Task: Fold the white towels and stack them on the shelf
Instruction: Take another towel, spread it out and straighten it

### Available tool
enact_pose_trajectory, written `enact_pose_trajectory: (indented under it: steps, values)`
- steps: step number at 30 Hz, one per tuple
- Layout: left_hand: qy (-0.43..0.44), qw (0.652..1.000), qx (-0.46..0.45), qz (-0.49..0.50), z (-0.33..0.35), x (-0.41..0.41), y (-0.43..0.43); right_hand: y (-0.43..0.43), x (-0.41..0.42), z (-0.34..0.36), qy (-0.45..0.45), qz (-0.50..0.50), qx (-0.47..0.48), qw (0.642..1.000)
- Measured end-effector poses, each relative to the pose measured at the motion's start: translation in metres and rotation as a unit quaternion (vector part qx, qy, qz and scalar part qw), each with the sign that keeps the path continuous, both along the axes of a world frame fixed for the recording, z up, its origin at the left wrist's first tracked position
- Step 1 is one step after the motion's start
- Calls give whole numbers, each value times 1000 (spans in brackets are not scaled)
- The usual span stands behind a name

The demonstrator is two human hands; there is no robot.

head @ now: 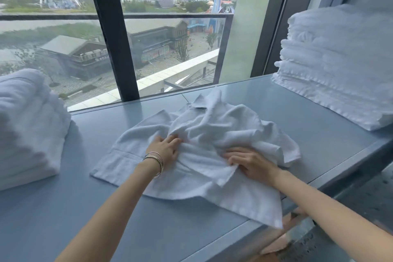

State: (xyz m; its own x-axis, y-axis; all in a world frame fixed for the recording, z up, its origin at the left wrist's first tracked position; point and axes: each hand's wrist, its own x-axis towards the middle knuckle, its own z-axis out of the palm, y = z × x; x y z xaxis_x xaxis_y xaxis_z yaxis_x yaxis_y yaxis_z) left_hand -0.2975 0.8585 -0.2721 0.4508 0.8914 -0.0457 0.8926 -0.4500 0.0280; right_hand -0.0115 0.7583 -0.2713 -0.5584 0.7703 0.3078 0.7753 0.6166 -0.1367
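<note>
The crumpled towel [212,134] lies mid-shelf [319,134], one corner drooping over the front edge, between a folded stack [27,123] on the left and a taller stack [340,66] on the right. It looks soft, light and limp, so expect it to sag and bunch; take it by the hemmed corners. Your left hand [164,148] rests flat on it, grip loose. Your right hand [248,162] pinches a fold. The far corners are buried in creases, and cloth hides part of your right hand.
</note>
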Motion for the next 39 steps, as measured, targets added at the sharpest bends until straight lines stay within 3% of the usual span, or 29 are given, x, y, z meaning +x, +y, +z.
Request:
enact_pose_trajectory:
  steps: [6,10,15,18,22,25,28,33,39]
  values:
    - [88,985,41,142,6,13,-45,28,18,0,-24,-113,-52,992]
    - [99,972,47,210,4,10,-57,42,-17,10,53,-170,-200,964]
    - [114,956,52,265,8,-9,-71,47,-59,17,47,-132,-247,959]
    - [79,959,105,252,5,-26,-87,41,-50,6,25,-109,-195,974]
    - [-15,963,241,116,-5,-26,-96,31,7,-6,46,-117,-100,987]
    - [-86,977,193,35,-9,7,-97,23,53,-1,33,-176,-83,980]
    - [-142,966,213,-26,-15,42,-94,15,86,7,-19,-201,-73,977]
    - [-219,949,225,32,-21,53,-74,-13,89,15,-25,-53,-85,995]
    - [-146,967,203,48,-6,49,-69,-14,45,14,55,56,-73,994]
